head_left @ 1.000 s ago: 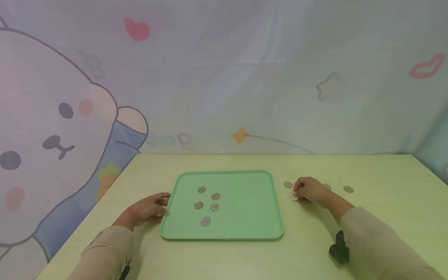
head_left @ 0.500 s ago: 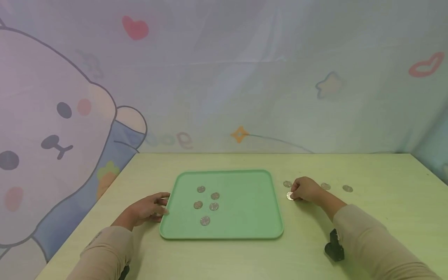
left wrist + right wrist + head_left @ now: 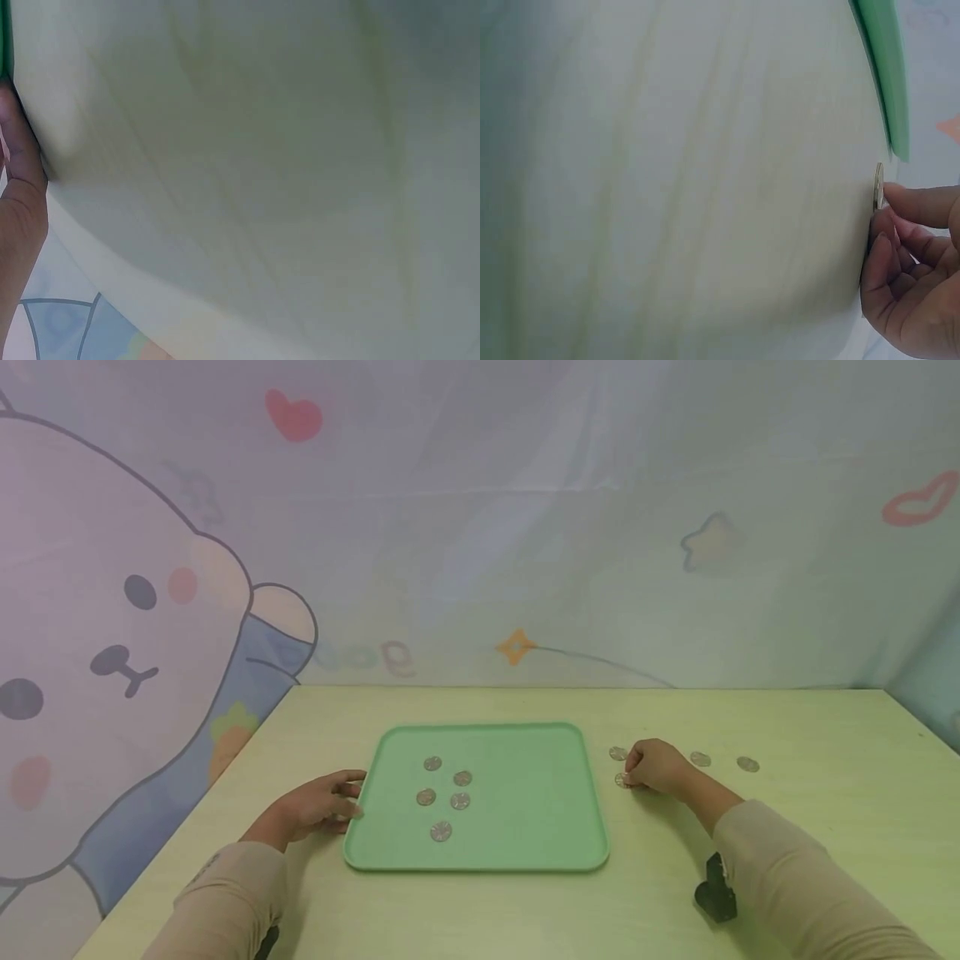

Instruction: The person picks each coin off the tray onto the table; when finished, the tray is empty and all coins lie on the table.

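Note:
In the head view, a green tray (image 3: pixel 525 827) lies mid-table with several silver coins on it, one of them a coin (image 3: pixel 441 832) near its front. My left hand (image 3: pixel 318 806) rests at the tray's left rim, fingers loosely bent and fingertips touching the edge. Right of the tray, my right hand (image 3: pixel 660 770) pinches a coin (image 3: pixel 622 780) low at the tabletop. In the right wrist view this coin (image 3: pixel 878 184) shows nearly edge-on between the fingertips. The left wrist view catches only part of the left hand (image 3: pixel 22 165) and a sliver of tray.
Loose coins lie on the table to the right: one coin (image 3: pixel 618 753) behind the right fingertips, another coin (image 3: pixel 701 759) behind the wrist, and a farther coin (image 3: pixel 747 764). A patterned cloth backdrop (image 3: pixel 480 527) hangs behind the pale table (image 3: pixel 480 918).
My right hand has shifted slightly left with the pinched coin, uncovering the coin behind the wrist. The left hand, the tray and the coins on it have stayed put.

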A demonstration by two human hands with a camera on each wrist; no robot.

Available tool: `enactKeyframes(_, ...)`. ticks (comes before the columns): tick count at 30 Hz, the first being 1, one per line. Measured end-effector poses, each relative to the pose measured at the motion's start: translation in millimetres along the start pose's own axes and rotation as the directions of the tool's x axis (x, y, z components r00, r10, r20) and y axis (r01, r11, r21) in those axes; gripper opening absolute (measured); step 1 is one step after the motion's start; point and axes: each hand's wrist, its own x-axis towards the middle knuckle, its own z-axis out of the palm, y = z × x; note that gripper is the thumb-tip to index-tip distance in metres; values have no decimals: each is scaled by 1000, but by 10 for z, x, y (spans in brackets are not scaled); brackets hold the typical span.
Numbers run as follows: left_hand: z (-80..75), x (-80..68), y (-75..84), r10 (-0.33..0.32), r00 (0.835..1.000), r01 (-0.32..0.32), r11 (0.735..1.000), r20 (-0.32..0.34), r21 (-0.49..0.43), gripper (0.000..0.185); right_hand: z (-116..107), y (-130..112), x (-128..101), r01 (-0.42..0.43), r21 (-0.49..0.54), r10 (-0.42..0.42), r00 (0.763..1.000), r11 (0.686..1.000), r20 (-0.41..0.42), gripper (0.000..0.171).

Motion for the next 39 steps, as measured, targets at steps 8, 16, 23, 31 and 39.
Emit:
enactKeyframes(8, -16, 25, -26, -2, 1000, 2, 1000, -1, -11, 67, -16, -3, -22, 7, 112, -4, 1000, 994, -25, 12)
enactKeyframes(16, 11, 28, -15, -9, 1000, 9, 1000, -4, -4, 67, -39, -151, -32, 41, 245, -42, 999, 969, 0, 27)
enactKeyframes(23, 3, 3, 1, -6, 1000, 6, 1000, 6, 7, 67, -43, -382, -50, 71, 267, -82, 996, 961, 31, 33)
enactKeyframes(31, -17, 15, -12, -3, 1000, 2, 1000, 16, 9, 67, 44, -626, -37, 103, 329, -133, 988, 939, 71, 39)
enactKeyframes(39, -7, 11, -5, 3, 1000, -4, 1000, 13, 8, 66, 173, -801, 51, 122, 350, -166, 981, 929, 98, 39)
